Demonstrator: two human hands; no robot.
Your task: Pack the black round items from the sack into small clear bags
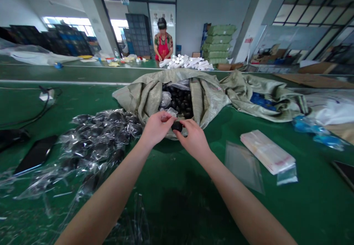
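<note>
A small round black piece (pixel 177 126) sits between the thumb and fingers of my right hand (pixel 194 137), just in front of the sack's mouth. Close beside it on the left, my left hand (pixel 157 127) is closed in a pinch. Its fingertips come right up to the black piece, but I cannot make out what they hold. Beyond both hands, an open woven sack (pixel 146 90) lies on its side, with many more black pieces (pixel 179 101) and some crumpled clear plastic inside. Left of my forearm lies a heap of black pieces in clear bags (pixel 101 136).
On the right lie a stack of clear bags (pixel 267 151), a loose clear bag (pixel 243 165) and another sack (pixel 284 99) with blue things. A phone (pixel 35 154) and cables lie left. Across the bench, a person in a red apron (pixel 163 48) stands by white pieces (pixel 188 62).
</note>
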